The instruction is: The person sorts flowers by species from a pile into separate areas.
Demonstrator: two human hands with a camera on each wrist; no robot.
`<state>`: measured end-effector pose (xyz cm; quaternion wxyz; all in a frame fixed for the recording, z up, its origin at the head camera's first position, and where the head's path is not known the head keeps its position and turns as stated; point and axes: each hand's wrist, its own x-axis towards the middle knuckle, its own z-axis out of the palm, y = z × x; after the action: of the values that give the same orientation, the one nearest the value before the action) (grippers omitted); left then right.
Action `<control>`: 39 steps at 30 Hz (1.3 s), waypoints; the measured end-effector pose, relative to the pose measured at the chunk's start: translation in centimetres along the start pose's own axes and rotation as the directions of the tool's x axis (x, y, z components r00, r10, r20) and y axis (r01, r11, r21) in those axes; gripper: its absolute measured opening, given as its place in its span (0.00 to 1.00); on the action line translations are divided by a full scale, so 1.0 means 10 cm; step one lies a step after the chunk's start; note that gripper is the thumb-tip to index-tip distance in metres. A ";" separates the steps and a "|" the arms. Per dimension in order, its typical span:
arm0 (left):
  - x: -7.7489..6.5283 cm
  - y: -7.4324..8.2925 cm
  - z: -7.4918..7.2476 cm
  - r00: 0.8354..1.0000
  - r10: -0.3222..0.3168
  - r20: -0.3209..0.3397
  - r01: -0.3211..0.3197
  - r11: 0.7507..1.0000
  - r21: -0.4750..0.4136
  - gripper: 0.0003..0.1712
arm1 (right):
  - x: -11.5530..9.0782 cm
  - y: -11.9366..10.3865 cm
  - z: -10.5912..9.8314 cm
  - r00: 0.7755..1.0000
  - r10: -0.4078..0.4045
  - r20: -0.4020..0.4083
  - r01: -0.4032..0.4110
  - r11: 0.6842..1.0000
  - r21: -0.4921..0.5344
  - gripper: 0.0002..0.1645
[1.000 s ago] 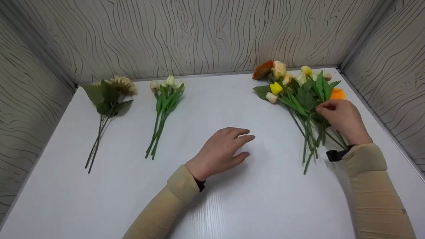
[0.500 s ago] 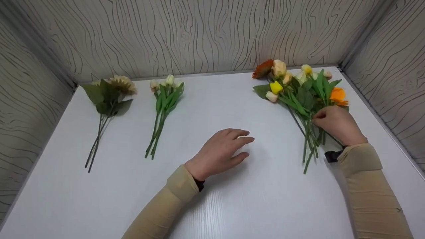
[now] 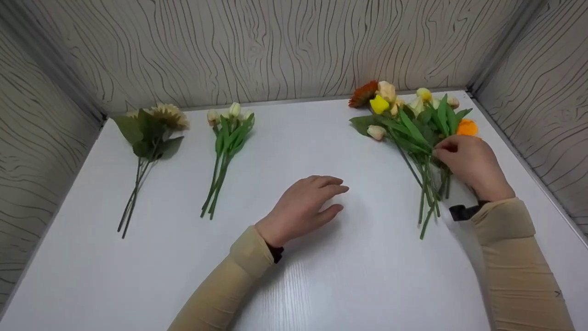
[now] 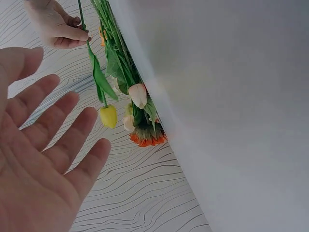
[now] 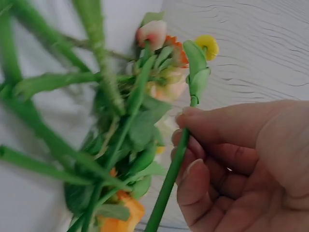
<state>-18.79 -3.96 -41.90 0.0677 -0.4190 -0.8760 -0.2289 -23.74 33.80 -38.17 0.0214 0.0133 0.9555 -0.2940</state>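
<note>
My right hand (image 3: 473, 165) pinches the green stem of a yellow tulip (image 3: 379, 105) between thumb and fingers, just below its leaves. In the right wrist view the stem (image 5: 169, 186) runs through the fingertips. The left wrist view has the yellow tulip (image 4: 108, 116) held clear of the other flowers. Beneath and behind it lies a mixed pile of artificial flowers on the right of the table, with a pale pink tulip (image 3: 376, 133), a rust-orange flower (image 3: 363, 94) and an orange flower (image 3: 467, 128). My left hand (image 3: 303, 209) hovers over mid-table, fingers spread, holding nothing.
On the white table (image 3: 294, 142), a bunch of pale tulips (image 3: 232, 138) lies left of centre. Farther left are cream flowers (image 3: 170, 116) with dark leaves. Wood-patterned panels (image 3: 285, 50) stand along the back and both sides.
My right hand dipped toward the stems, then rose with the yellow tulip. That bloom has shifted up and slightly left, over the pile. The left hand has barely moved.
</note>
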 end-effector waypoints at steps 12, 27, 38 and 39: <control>0.01 0.03 -0.07 0.961 -0.259 -0.099 0.228 0.941 -0.249 0.14 | -0.09 -0.74 0.16 0.998 -0.039 0.054 0.013 0.905 0.425 0.31; 0.05 0.07 -0.06 0.898 -0.440 0.019 0.363 0.714 -0.599 0.12 | -0.16 -1.19 0.84 0.933 -0.353 0.073 0.139 0.538 0.832 0.20; 0.05 0.06 -0.05 0.890 -0.456 0.012 0.366 0.697 -0.617 0.08 | -0.15 -1.21 0.93 0.939 -0.320 0.122 0.050 0.479 0.876 0.18; 0.05 0.06 -0.05 0.888 -0.460 0.014 0.369 0.693 -0.619 0.08 | -0.15 -1.21 0.94 0.939 -0.319 0.128 0.043 0.479 0.877 0.18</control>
<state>-18.67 -3.54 -41.13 -0.0611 -0.1917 -0.8203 -0.5355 -22.35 18.48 -39.00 0.1123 -0.1204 0.6626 -0.7307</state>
